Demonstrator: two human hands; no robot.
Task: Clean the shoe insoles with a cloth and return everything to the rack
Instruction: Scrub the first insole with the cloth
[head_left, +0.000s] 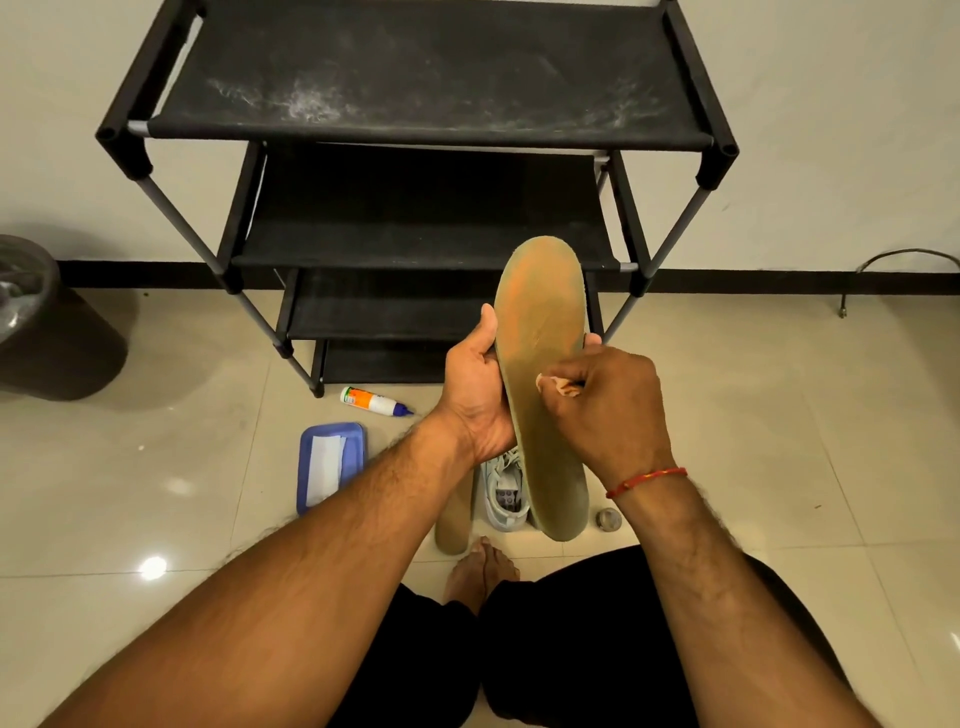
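Note:
An olive-green insole (540, 332) with orange stains stands upright in front of me. My left hand (475, 395) grips its left edge at the middle. My right hand (608, 405) pinches a small crumpled cloth (558, 385) against the insole's face. A second insole (454, 514) lies on the floor below, beside a white shoe (504, 493). The black shoe rack (415, 130) stands against the wall, its shelves bare and the top one dusty.
A white-and-orange bottle (371, 401) lies on the tiles by the rack's foot. A blue tray (330, 465) holding white wipes sits to the left. A small round cap (609, 518) lies at the right. A dark bin (47, 322) stands far left. My bare foot (480, 571) is below.

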